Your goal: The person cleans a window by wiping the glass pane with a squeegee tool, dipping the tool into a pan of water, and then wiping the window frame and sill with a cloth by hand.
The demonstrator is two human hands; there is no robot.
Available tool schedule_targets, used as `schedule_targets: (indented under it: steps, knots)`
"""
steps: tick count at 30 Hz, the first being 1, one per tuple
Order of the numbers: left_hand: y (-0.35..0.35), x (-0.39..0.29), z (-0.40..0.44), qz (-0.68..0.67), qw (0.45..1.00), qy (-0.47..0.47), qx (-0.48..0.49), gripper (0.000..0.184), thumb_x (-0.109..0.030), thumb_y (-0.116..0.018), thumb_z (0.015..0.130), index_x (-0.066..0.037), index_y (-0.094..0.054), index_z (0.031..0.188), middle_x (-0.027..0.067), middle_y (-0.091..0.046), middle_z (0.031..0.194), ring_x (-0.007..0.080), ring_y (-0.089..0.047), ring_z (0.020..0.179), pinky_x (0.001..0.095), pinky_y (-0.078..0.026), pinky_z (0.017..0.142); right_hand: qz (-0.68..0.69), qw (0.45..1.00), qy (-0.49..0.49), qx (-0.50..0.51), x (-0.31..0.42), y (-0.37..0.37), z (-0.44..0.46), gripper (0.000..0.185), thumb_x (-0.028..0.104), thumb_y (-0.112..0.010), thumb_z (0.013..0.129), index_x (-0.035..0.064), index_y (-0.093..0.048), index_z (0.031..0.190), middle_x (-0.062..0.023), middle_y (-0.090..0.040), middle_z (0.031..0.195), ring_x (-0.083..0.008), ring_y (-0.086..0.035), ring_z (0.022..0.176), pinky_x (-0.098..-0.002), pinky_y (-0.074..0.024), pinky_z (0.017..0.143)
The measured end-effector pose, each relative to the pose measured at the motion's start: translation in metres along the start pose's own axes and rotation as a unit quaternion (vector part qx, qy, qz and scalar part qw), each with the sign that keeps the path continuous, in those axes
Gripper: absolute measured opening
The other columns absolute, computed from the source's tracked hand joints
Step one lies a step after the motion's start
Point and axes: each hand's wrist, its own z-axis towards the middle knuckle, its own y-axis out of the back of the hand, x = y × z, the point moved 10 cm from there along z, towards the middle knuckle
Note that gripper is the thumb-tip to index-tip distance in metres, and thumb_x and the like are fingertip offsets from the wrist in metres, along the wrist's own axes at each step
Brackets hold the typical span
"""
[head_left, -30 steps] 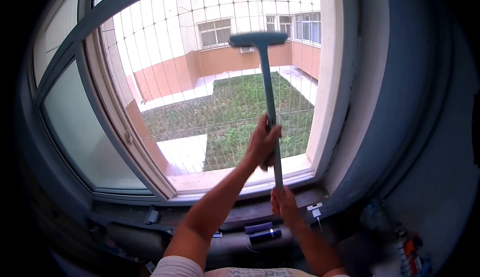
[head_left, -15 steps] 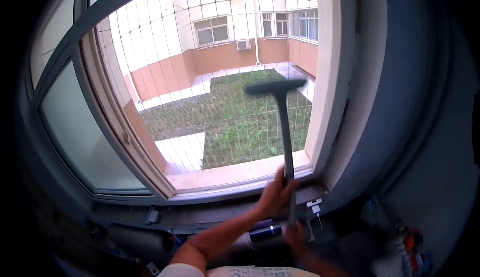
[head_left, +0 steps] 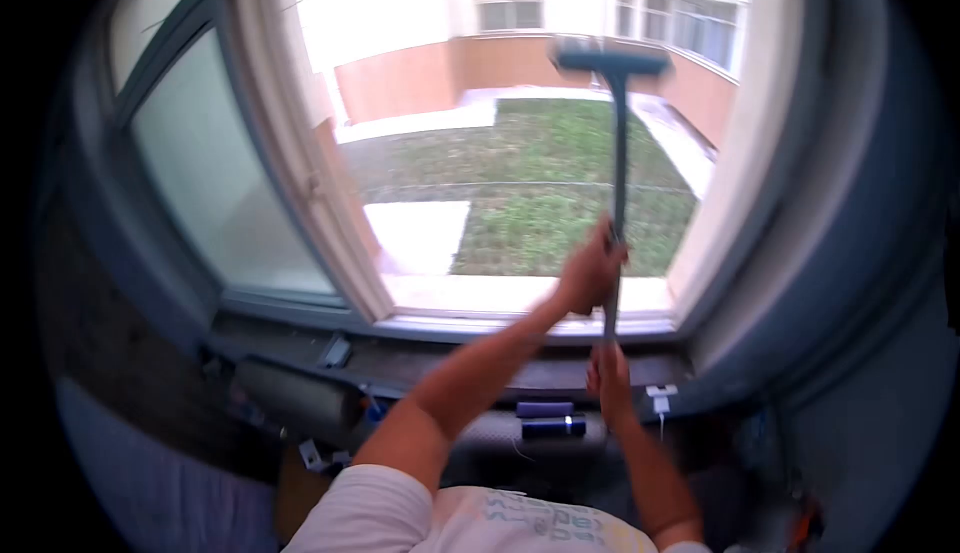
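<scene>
A squeegee-like tool (head_left: 620, 143) with a long grey handle and a wide blue-grey head stands nearly upright in front of the window (head_left: 525, 325). My left hand (head_left: 592, 268) is wrapped round the middle of the handle. Lower down, my right hand (head_left: 610, 378) grips the handle near its bottom end. The tool's head is blurred and shows against the building outside; whether it touches glass I cannot tell.
Below the window runs a dark sill (head_left: 480, 365) with a small grey object (head_left: 336, 353). Nearer me are a purple item (head_left: 545, 409), a dark blue cylinder (head_left: 553, 427), a dark roll (head_left: 295, 393) and a white plug (head_left: 661, 403). A frosted pane (head_left: 225, 163) is at the left.
The tool first came down and to the right, then rose again with both hands on it. The view has tilted downward and swung left, showing more of the shirt.
</scene>
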Motion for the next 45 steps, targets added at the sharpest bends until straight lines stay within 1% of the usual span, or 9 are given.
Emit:
schedule_targets:
  steps: [6, 9, 11, 13, 16, 23, 27, 34, 45]
  knots:
    - [-0.101, 0.17, -0.19, -0.137, 0.952, 0.247, 0.118, 0.045, -0.029, -0.051, 0.081, -0.005, -0.029, 0.112, 0.0141, -0.055, 0.07, 0.0273, -0.057, 0.066, 0.0364, -0.043, 0.057, -0.095, 0.986, -0.131, -0.045, -0.249, 0.11, -0.135, 0.042, 0.049, -0.032, 0.085, 0.0115, -0.043, 0.067, -0.0005, -0.04, 0.048, -0.0105, -0.039, 0.038, -0.0242, -0.0309, 0.035]
    - [-0.13, 0.225, -0.256, -0.117, 0.961, 0.238, 0.082, 0.038, -0.027, -0.052, 0.081, -0.005, -0.031, 0.105, 0.0144, -0.052, 0.071, 0.023, -0.054, 0.065, 0.0359, -0.042, 0.056, -0.301, 0.953, 0.03, 0.003, -0.215, 0.117, -0.145, 0.038, 0.045, -0.033, 0.086, 0.0122, -0.043, 0.069, 0.0005, -0.039, 0.049, -0.0093, -0.04, 0.041, -0.0237, -0.0313, 0.038]
    - [-0.09, 0.129, -0.229, -0.158, 0.931, 0.282, 0.166, 0.041, -0.031, -0.052, 0.081, -0.005, -0.031, 0.106, 0.0181, -0.054, 0.075, 0.0303, -0.056, 0.069, 0.0403, -0.042, 0.061, -0.329, 0.943, 0.059, -0.005, -0.194, 0.107, -0.139, 0.037, 0.044, -0.033, 0.086, 0.0124, -0.043, 0.071, 0.0009, -0.039, 0.049, -0.0089, -0.039, 0.042, -0.0236, -0.0312, 0.038]
    - [-0.064, 0.107, -0.176, -0.116, 0.986, 0.092, 0.075, 0.043, -0.035, -0.05, 0.08, -0.005, -0.031, 0.105, 0.02, -0.055, 0.077, 0.0363, -0.055, 0.071, 0.0437, -0.042, 0.062, -0.307, 0.949, 0.07, -0.02, -0.157, 0.08, -0.115, 0.037, 0.046, -0.034, 0.085, 0.0127, -0.042, 0.071, 0.0018, -0.037, 0.049, -0.007, -0.037, 0.041, -0.0218, -0.0286, 0.037]
    - [0.023, 0.037, -0.088, -0.037, 0.996, 0.081, 0.003, 0.04, -0.035, -0.049, 0.081, -0.005, -0.031, 0.101, 0.022, -0.055, 0.072, 0.042, -0.054, 0.068, 0.0464, -0.042, 0.058, -0.194, 0.974, 0.112, -0.039, -0.056, 0.009, -0.039, 0.037, 0.048, -0.036, 0.085, 0.0132, -0.04, 0.073, 0.0032, -0.035, 0.048, -0.0042, -0.032, 0.039, -0.0192, -0.0247, 0.035]
    - [0.243, -0.138, 0.022, -0.009, 0.974, -0.093, -0.208, 0.027, -0.025, -0.048, 0.082, -0.002, -0.043, 0.095, 0.0057, -0.056, 0.062, 0.0119, -0.053, 0.048, 0.0243, -0.043, 0.045, -0.074, 0.979, 0.178, 0.058, 0.154, -0.181, 0.05, 0.039, 0.045, -0.035, 0.086, 0.0103, -0.038, 0.068, 0.0016, -0.035, 0.048, -0.0054, -0.03, 0.035, -0.019, -0.0239, 0.031]
    - [0.246, -0.086, 0.02, 0.054, 0.982, -0.06, -0.173, 0.029, -0.029, -0.047, 0.082, -0.003, -0.043, 0.094, 0.0056, -0.055, 0.062, 0.0121, -0.053, 0.048, 0.0264, -0.044, 0.048, -0.017, 0.992, 0.1, 0.074, 0.095, -0.21, 0.051, 0.037, 0.045, -0.038, 0.086, 0.0124, -0.036, 0.068, 0.0027, -0.034, 0.049, -0.0046, -0.03, 0.037, -0.0182, -0.0249, 0.032]
    - [0.172, 0.089, -0.077, 0.137, 0.979, 0.099, -0.11, 0.042, -0.038, -0.041, 0.082, -0.009, -0.033, 0.112, 0.0182, -0.057, 0.067, 0.0381, -0.056, 0.066, 0.0474, -0.042, 0.058, -0.143, 0.989, 0.013, -0.022, -0.105, -0.151, 0.013, 0.042, 0.048, -0.033, 0.085, 0.0086, -0.04, 0.07, -0.0023, -0.039, 0.049, -0.0108, -0.04, 0.041, -0.0241, -0.0311, 0.036]
    - [0.072, 0.221, -0.277, 0.043, 0.959, 0.275, 0.06, 0.042, -0.038, -0.045, 0.081, -0.007, -0.035, 0.109, 0.0144, -0.058, 0.069, 0.0362, -0.056, 0.067, 0.0448, -0.042, 0.059, -0.194, 0.969, -0.15, -0.041, -0.28, -0.099, -0.163, 0.034, 0.04, -0.033, 0.087, 0.01, -0.042, 0.074, -0.0002, -0.043, 0.054, -0.011, -0.044, 0.045, -0.0266, -0.0351, 0.041]
